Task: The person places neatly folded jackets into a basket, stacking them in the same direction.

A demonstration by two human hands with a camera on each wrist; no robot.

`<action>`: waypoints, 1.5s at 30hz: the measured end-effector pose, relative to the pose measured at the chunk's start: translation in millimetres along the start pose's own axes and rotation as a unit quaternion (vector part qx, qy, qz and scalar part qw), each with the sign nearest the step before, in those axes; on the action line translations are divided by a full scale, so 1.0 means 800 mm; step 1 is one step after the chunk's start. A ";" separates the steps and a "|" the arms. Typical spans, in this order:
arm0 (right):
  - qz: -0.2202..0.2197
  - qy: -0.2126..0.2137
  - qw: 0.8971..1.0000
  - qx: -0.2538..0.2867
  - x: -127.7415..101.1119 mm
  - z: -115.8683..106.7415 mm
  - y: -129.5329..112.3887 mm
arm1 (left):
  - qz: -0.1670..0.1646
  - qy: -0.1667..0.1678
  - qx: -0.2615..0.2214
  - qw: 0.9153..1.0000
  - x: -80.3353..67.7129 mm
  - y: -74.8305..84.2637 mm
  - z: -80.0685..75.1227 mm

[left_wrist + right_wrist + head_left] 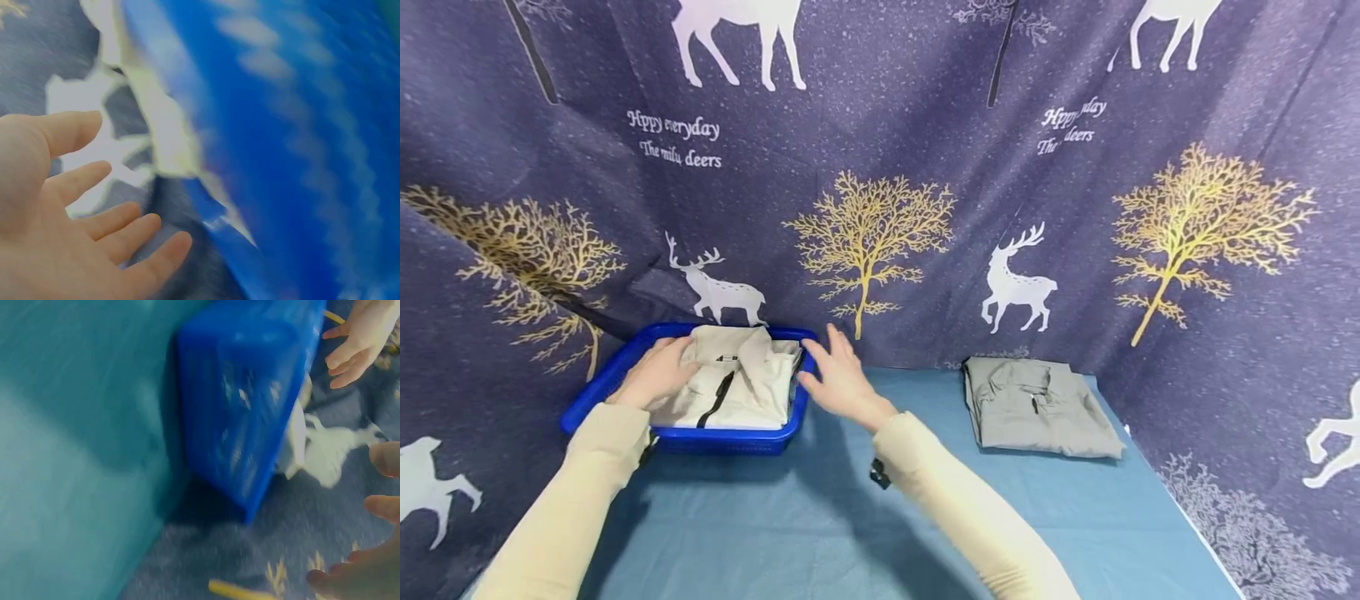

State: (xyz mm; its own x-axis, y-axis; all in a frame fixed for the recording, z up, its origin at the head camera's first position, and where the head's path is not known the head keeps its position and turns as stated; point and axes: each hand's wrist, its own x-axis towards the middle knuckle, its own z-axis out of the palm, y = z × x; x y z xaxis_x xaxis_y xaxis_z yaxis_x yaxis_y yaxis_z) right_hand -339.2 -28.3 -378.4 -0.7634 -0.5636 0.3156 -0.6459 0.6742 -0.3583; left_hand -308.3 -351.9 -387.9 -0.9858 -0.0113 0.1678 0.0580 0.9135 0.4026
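Note:
A blue plastic basket (722,439) sits at the back left of the table, against the patterned cloth. Inside it lies a folded cream garment (758,390) with a black strip down its front; a darker fabric edge shows beneath it. Over the basket's left side is my left hand (658,372), its fingertips close above the garment. The left wrist view shows that hand (94,212) with fingers spread and nothing in them. My right hand (842,379) is raised beside the basket's right rim, fingers apart and empty. Its fingers (384,509) also appear in the right wrist view.
A folded grey garment (1037,408) lies at the back right of the table. Blue-green cloth (760,525) covers the tabletop. Dark blue hanging fabric (895,117) with deer and trees rises behind and at both sides. The table's right edge slants toward the front.

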 end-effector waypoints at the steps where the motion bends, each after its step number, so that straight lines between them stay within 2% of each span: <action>1: -0.001 0.004 1.000 0.007 -0.005 -0.008 0.009 | 0.013 0.008 -0.003 1.000 0.004 0.011 0.002; 4: 0.006 0.017 0.999 0.032 -0.025 -0.034 0.033 | 0.058 0.030 -0.013 0.998 0.014 0.047 0.010; 7: 0.014 0.027 0.998 0.055 -0.045 -0.056 0.054 | 0.092 0.034 -0.024 0.995 0.020 0.082 0.018; 9: 0.018 0.031 0.998 0.060 -0.058 -0.069 0.068 | 0.104 0.036 -0.030 0.993 0.021 0.104 0.023; 13: 0.000 0.069 0.995 0.066 -0.085 -0.086 0.101 | 0.121 0.034 -0.039 0.991 0.025 0.149 0.035; 16: 0.000 0.097 0.993 0.070 -0.106 -0.095 0.132 | 0.130 0.019 -0.058 0.990 0.026 0.183 0.045; 21: 0.058 0.094 0.991 0.074 -0.146 -0.110 0.190 | 0.148 -0.010 -0.089 0.985 0.029 0.236 0.069; 24: 0.084 0.100 0.990 0.059 -0.171 -0.113 0.227 | 0.152 -0.031 -0.108 0.982 0.032 0.262 0.091; 29: 0.121 0.114 0.985 0.035 -0.204 -0.112 0.280 | 0.155 -0.081 -0.144 0.974 0.038 0.293 0.135; 36: 0.178 0.116 0.977 0.007 -0.234 -0.129 0.340 | 0.130 -0.155 -0.191 0.961 0.048 0.322 0.200; 42: 0.227 0.112 0.967 0.000 -0.247 -0.152 0.383 | 0.097 -0.189 -0.227 0.950 0.055 0.345 0.242; 45: 0.261 0.105 0.959 -0.003 -0.252 -0.158 0.402 | 0.081 -0.198 -0.230 0.949 0.061 0.359 0.261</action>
State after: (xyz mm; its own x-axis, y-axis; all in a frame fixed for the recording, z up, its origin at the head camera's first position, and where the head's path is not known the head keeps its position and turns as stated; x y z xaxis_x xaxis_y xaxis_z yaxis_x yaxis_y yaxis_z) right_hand -391.4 362.4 -446.0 -0.9635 -0.0391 0.2649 -0.1749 0.8413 -0.5116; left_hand -373.1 -5.3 -452.0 -0.9347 0.3515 -0.0529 0.1875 0.6141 0.7666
